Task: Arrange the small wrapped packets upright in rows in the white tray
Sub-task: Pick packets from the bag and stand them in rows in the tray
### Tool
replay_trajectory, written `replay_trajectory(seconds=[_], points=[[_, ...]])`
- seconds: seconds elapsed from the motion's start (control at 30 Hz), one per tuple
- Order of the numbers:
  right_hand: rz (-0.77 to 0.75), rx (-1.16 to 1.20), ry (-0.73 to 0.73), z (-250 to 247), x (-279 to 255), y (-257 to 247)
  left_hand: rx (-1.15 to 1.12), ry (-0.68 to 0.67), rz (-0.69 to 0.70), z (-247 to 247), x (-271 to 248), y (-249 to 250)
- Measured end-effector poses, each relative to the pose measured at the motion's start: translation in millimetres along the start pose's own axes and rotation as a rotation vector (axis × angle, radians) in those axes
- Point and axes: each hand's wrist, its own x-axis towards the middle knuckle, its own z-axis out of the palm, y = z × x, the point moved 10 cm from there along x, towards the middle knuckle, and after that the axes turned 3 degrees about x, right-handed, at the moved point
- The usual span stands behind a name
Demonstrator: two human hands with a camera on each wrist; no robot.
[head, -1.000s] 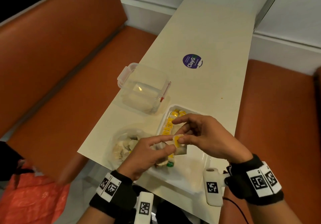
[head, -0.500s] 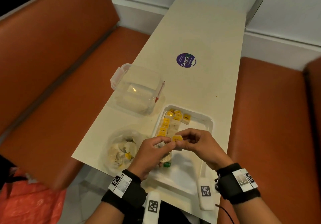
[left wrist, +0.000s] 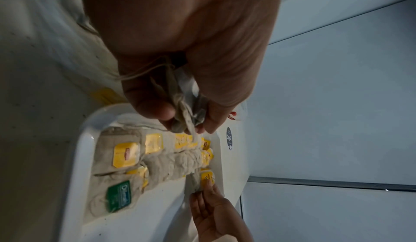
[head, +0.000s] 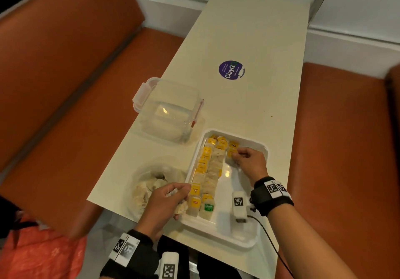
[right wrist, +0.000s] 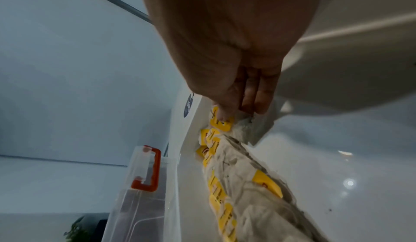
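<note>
We are setting a packet (head: 231, 157) down at the far end of the tray (head: 255, 238), starting a third row beside the two filled ones. Our right hand (head: 249, 161) is pinching it by the yellow tag end, thumb and fingertips closed on it, its bag end touching the tray floor. Our left hand (head: 165, 200) is hovering over the tray's near left edge, clamped on a small bunch of loose packets (left wrist: 188, 114) with a string trailing from them.

The packet is lying with its long axis running along the tray, tag end pointing away from us toward the far wall, in line with the neighbouring rows (head: 207, 170). It looks more flat than upright.

What could go wrong, as we judge it: the string hanging from the left hand is sitting just above the first row, so moving that hand could snag a tag and drag placed packets out of line. The packets are soft and light, so letting go carelessly could leave this one skewed or lapping over the middle row. The bunch in the left hand is crumpled, and a packet could slip out onto the tabletop (head: 259, 40) or into the tray.
</note>
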Motion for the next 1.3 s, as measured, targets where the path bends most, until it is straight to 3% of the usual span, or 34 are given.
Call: replay_trajectory(seconds=[0.5,0.8,0.87,1.07,1.3], points=[[-0.011,0.066,0.109,-3,15,-1,-0.07,0.018,-0.039,-9,-1,6],[-0.179,-0.122,0.241,-19,-14,-38,-0.369,-0.054,-0.139,11,-4,17],[-0.21,-0.116,0.149,-11,-35,-54,-0.444,-0.091,-0.157,17,-7,23],[-0.379,-0.273,-0.42,48,-140,-112,-0.493,-0.168,-0.145,30,-14,34],[-0.572,-0.569,-0.484,78,-175,-123,-0.386,-0.221,-0.088,41,-21,45]])
